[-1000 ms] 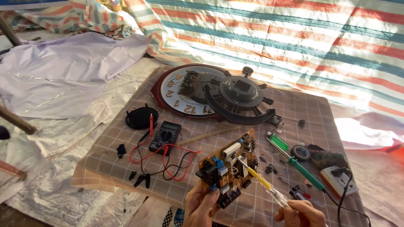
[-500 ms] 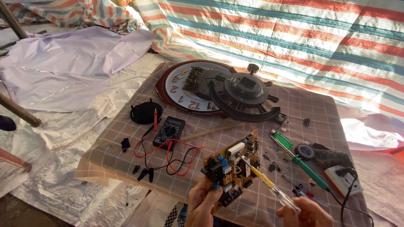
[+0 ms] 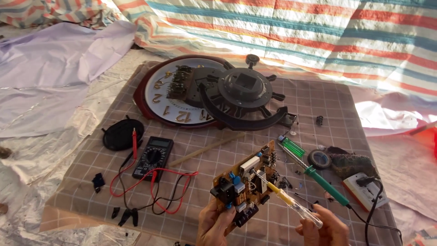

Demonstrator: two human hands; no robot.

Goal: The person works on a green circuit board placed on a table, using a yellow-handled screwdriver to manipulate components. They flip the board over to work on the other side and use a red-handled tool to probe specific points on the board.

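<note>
- Left hand (image 3: 217, 224): fingers closed on the lower edge of a tan circuit board (image 3: 246, 184), held up off the bench (image 3: 318, 98) at the bottom of the view.
- Right hand (image 3: 324, 228): fingers wrapped round the clear handle of a yellow-shafted screwdriver (image 3: 286, 199); its tip rests on the board's parts, up and left of those fingers.
- Board long axis runs from lower left at the left fingers to upper right; component side faces the camera. Screwdriver axis runs lower right to upper left.
- Labels: the board carries a white rectangular block near its middle and small blue parts just above the left fingers; any print is too small to read.
- Just right of the board: green-handled soldering iron (image 3: 318, 178), lying diagonally, with a roll of black tape (image 3: 318, 159) beside it.
- Beyond the right fingers, far right: white power strip (image 3: 364, 190) with a black plug and cable.
- Left of the left fingers: black multimeter (image 3: 153, 157) with red and black leads looped over the bench.
- Far from both hands: wall clock (image 3: 170, 98) lying face up, a black ship-wheel frame (image 3: 243, 98) overlapping it.
- Nothing stands between the hands and the board.
</note>
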